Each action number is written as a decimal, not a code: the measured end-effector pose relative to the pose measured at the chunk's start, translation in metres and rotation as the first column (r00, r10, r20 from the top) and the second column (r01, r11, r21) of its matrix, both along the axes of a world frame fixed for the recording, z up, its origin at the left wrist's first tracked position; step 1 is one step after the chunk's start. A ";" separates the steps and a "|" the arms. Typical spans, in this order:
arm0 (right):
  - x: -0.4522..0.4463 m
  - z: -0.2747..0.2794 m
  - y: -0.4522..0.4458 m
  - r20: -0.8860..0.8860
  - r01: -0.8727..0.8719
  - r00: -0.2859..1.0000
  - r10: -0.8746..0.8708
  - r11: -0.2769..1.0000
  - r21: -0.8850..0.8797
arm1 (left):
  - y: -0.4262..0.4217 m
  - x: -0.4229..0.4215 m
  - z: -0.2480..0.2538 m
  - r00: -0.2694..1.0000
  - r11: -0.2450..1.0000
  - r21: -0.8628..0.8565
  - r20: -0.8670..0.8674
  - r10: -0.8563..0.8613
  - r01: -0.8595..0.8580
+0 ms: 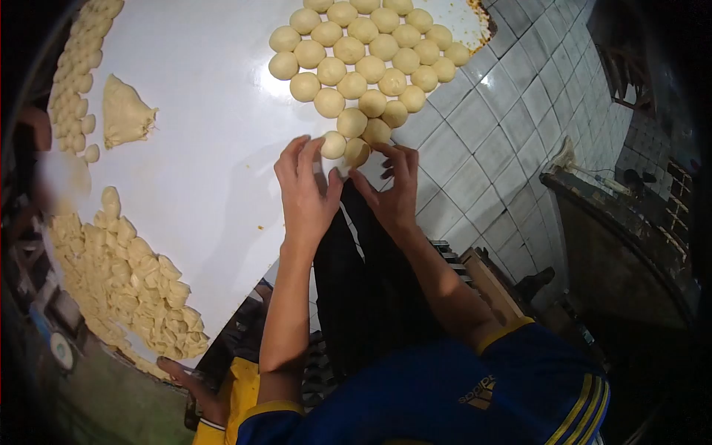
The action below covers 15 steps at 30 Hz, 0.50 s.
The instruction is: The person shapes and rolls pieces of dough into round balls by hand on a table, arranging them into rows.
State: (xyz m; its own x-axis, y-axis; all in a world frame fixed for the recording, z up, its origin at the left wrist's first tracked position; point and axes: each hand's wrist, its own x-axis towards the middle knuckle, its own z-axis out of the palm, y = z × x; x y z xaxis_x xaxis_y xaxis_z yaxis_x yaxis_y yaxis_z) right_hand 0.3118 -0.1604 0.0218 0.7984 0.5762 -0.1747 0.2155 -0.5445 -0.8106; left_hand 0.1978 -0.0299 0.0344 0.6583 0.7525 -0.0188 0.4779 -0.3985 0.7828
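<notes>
Many round, pale dough balls (348, 50) lie close together on the white table (215, 148), narrowing to a point near my hands. My left hand (305, 182) has its fingers curved around the outer side of a dough ball (334, 145) at the near end of the group. Beside that ball, a slightly darker dough ball (357, 152) sits between the fingertips and thumb of my right hand (389, 182). Both balls rest at the table's near edge.
A heap of cut dough pieces (141, 278) covers the lower left of the table. A larger dough lump (126, 111) and rows of small balls (74, 81) lie farther up. Another person's hand (193, 386) is at the lower left. Tiles (475, 148) adjoin the right side.
</notes>
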 end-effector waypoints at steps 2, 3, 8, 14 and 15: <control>0.009 -0.003 -0.009 0.269 -0.096 0.959 0.086 0.995 0.022 | -0.005 -0.008 -0.005 0.999 0.999 0.029 0.031 0.038 -0.038; 0.015 -0.002 -0.009 0.274 -0.106 0.957 0.095 0.994 0.026 | -0.006 -0.012 -0.006 0.999 0.999 0.016 0.036 -0.029 0.028; 0.039 0.025 0.026 0.422 -0.590 0.700 0.577 0.799 -0.114 | -0.008 -0.028 -0.015 0.980 0.992 -0.100 0.193 -0.057 0.078; 0.047 0.020 0.050 0.348 -0.744 0.453 0.821 0.563 -0.360 | -0.036 -0.131 0.007 0.929 0.931 -0.065 0.068 0.363 -0.359; 0.046 0.024 0.051 0.350 -0.751 0.500 0.792 0.598 -0.281 | -0.040 -0.157 0.009 0.872 0.873 -0.006 -0.063 0.486 -0.487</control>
